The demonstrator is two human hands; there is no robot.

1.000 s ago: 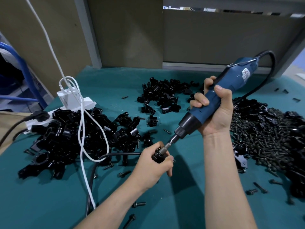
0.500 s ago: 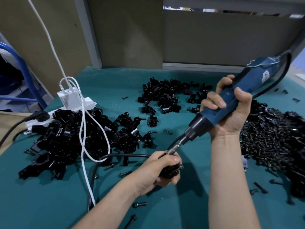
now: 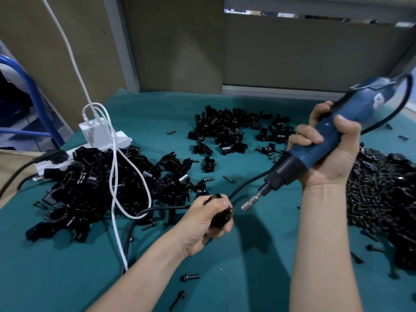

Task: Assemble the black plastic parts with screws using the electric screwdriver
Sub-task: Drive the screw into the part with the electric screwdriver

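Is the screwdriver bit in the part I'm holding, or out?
Out. The electric screwdriver, gripped by the right hand, has its bit tip beside the black part in the left hand, with a gap between.

This is a small assembly workshop, and I work at its teal-topped workbench [image 3: 258, 278]. Left of my left hand [image 3: 207, 221] lies a heap of black plastic parts [image 3: 90, 188], with a second heap [image 3: 225, 129] beyond both hands. A pile of loose screws [image 3: 382, 199] spreads right of my right hand [image 3: 331, 158], which grips a corded electric screwdriver [image 3: 304, 154]. A white power strip [image 3: 121, 140] sits beyond the left heap. Plain partition panels [image 3: 292, 52] close the bench off at the far side.
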